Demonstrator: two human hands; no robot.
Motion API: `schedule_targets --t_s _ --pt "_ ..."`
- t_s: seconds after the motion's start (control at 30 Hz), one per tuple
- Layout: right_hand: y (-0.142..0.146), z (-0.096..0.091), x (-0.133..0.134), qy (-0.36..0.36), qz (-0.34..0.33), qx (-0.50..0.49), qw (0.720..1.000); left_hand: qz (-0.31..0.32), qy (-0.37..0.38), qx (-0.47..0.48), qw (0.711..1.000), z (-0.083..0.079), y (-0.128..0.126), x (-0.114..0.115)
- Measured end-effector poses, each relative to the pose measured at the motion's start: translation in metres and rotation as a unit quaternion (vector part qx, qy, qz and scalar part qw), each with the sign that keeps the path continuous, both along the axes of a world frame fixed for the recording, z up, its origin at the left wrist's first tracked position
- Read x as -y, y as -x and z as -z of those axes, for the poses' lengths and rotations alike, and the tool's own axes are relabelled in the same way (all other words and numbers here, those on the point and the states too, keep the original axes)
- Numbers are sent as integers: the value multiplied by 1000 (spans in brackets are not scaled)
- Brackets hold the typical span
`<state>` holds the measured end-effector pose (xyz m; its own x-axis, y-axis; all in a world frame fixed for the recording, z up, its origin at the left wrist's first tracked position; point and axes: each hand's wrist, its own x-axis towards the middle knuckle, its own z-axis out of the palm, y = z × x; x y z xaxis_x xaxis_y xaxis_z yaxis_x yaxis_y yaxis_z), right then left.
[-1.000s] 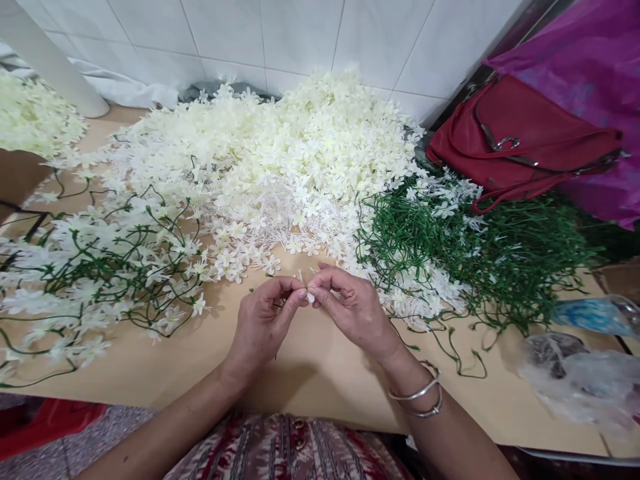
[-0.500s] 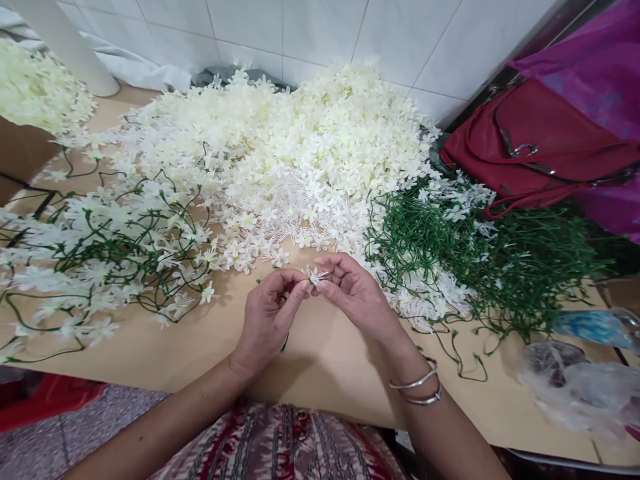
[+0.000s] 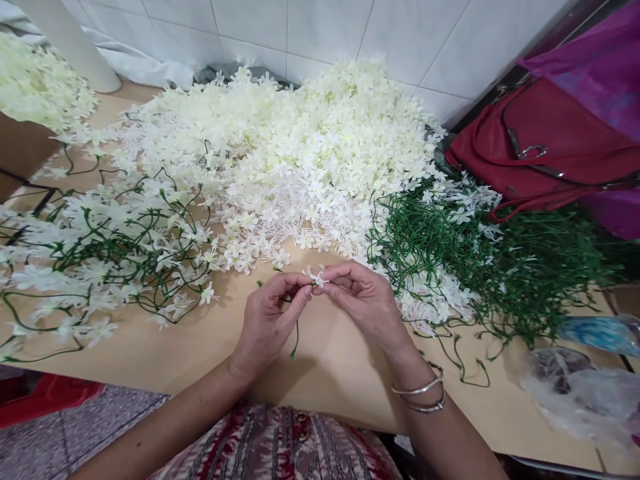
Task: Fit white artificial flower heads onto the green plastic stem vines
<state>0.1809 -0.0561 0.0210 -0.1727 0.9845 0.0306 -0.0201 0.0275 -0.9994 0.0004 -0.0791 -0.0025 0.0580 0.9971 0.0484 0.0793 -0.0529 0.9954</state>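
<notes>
Both hands meet over the front middle of the table [image 3: 340, 373]. My left hand [image 3: 273, 313] pinches a green plastic stem [image 3: 295, 340], whose lower end hangs below the fingers. At its tip sits a small white artificial flower [image 3: 317, 277], pinched between thumb and forefinger of my right hand [image 3: 363, 303]. The fingertips hide the joint between flower and stem. Behind the hands rises a large heap of loose white flowers [image 3: 300, 147]. To the left lies a pile of flowers on green stems [image 3: 120, 247], and to the right a tangle of bare green stems [image 3: 425, 233].
A red handbag [image 3: 550, 147] and a purple bag [image 3: 600, 73] stand at the back right. Clear plastic bags [image 3: 595, 393] lie at the right front. A white pipe [image 3: 75, 47] rises at the back left, before a tiled wall [image 3: 330, 27].
My right fingers have closed in on the flower, and its petals now face more upward. The green stem hangs more visibly below my left hand. The view has shifted slightly.
</notes>
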Motion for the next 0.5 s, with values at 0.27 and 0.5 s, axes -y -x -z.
schedule_targets --t_s 0.27,0.5 --pt "0 3 -2 -84 41 63 994 -35 6 5 999 2 -2 -2" --pt "6 4 1 -71 32 43 996 -18 -6 -14 1000 11 -1 -3"
